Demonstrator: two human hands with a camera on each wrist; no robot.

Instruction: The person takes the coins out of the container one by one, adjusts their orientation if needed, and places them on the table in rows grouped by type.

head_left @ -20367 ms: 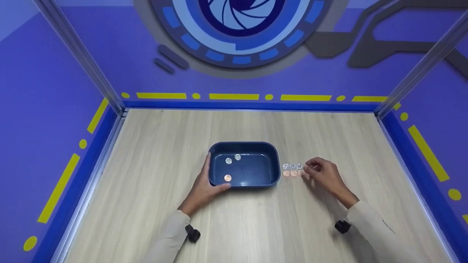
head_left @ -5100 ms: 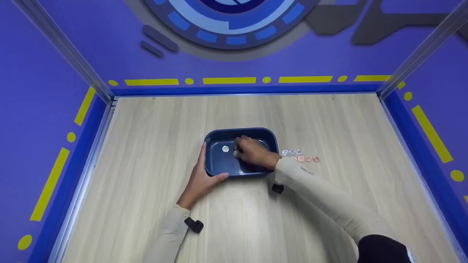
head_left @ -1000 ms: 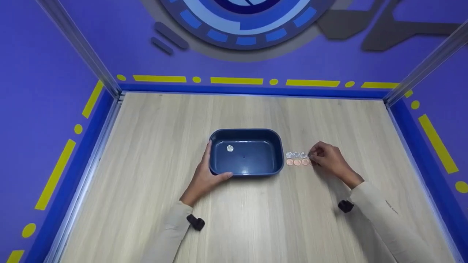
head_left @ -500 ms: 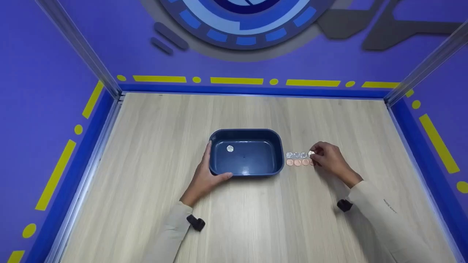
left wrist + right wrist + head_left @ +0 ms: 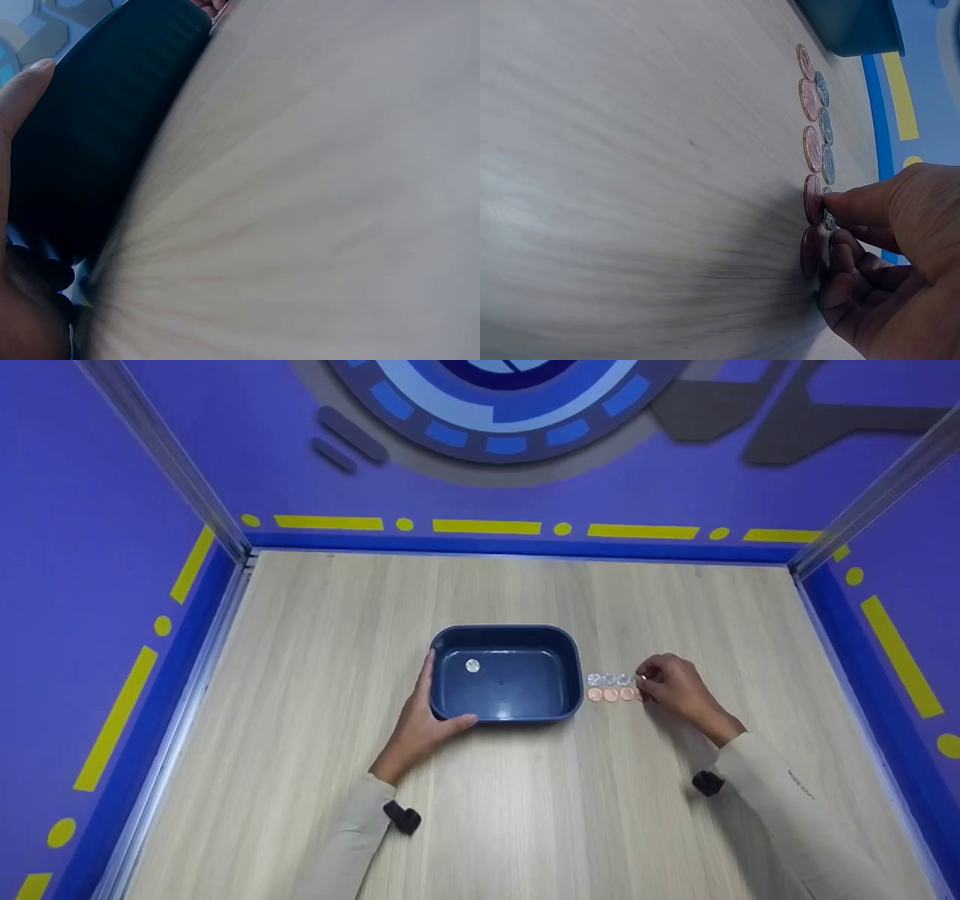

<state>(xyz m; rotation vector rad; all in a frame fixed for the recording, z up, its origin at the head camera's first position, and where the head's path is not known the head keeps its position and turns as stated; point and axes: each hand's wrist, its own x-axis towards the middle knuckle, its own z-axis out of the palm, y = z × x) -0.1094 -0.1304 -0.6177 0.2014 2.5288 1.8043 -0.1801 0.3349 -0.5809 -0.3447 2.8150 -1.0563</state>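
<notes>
A dark blue rectangular container point(image 5: 517, 686) sits mid-table with one silver coin point(image 5: 472, 665) on its floor. My left hand point(image 5: 412, 731) holds its near left corner, thumb on the front rim and fingers along the left wall. To the right of the container lie two rows: silver coins point(image 5: 608, 679) behind, copper coins point(image 5: 610, 694) in front. At the right end of the silver row, my right hand point(image 5: 681, 695) pinches a silver coin point(image 5: 828, 216) between thumb and finger, low over the table. The fingers partly hide that coin, and the last copper coin point(image 5: 810, 253) is close beside them.
The pale wooden table point(image 5: 540, 810) is bounded by blue-purple panels point(image 5: 480, 502) at the back and sides, with metal posts point(image 5: 870, 495) in the far corners. Black wrist cameras point(image 5: 403, 817) sit on both sleeves.
The container held three coins, then two, and now one; both rows beside it have grown. My right hand came from inside the container to the silver row's end, where it shifts a coin slightly.
</notes>
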